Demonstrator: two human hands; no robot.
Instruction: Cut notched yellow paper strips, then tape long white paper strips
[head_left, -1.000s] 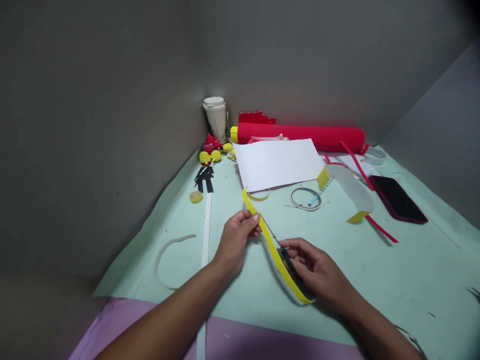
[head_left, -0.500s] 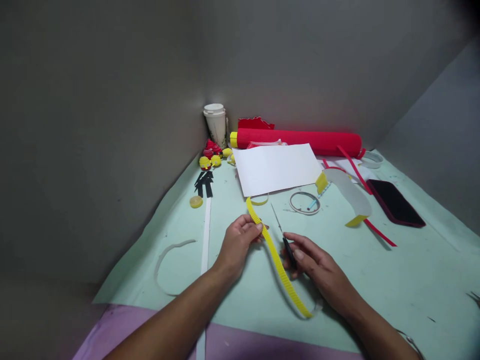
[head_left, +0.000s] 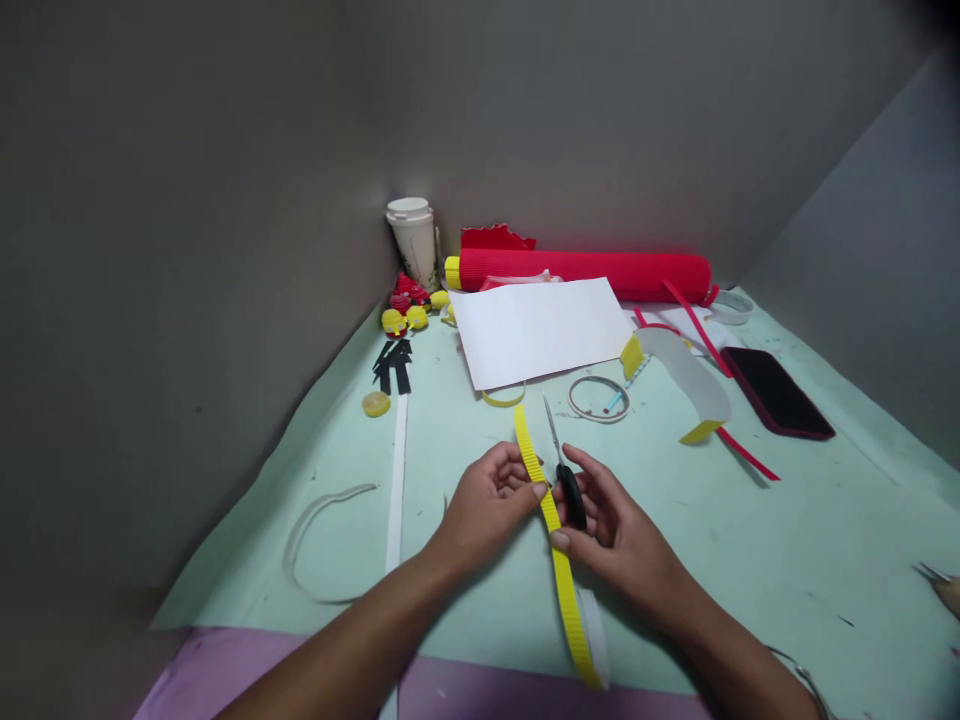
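Observation:
A yellow corrugated paper strip (head_left: 568,605) runs lengthwise in front of me, its lower end curling back to show a pale underside. My left hand (head_left: 491,505) pinches it near the upper part, thumb on the ridged face. In my right hand (head_left: 619,525) is a pair of small scissors (head_left: 571,495) with black handles, the thin metal blades pointing away and looking closed. The right thumb also presses on the yellow strip, just below the left thumb. Part of the scissors' handles is hidden by the fingers.
Beyond the hands lie a white sheet (head_left: 540,335), a tape roll (head_left: 598,398) and a red corrugated roll (head_left: 585,275). A phone (head_left: 778,393) rests at right. On the left are a white strip (head_left: 397,480), black paper pieces (head_left: 394,368) and a lidded cup (head_left: 414,245).
My right hand has come left, its thumb now on the yellow strip. The strip hangs straighter and lower, more upright in view. The camera view has shifted slightly.

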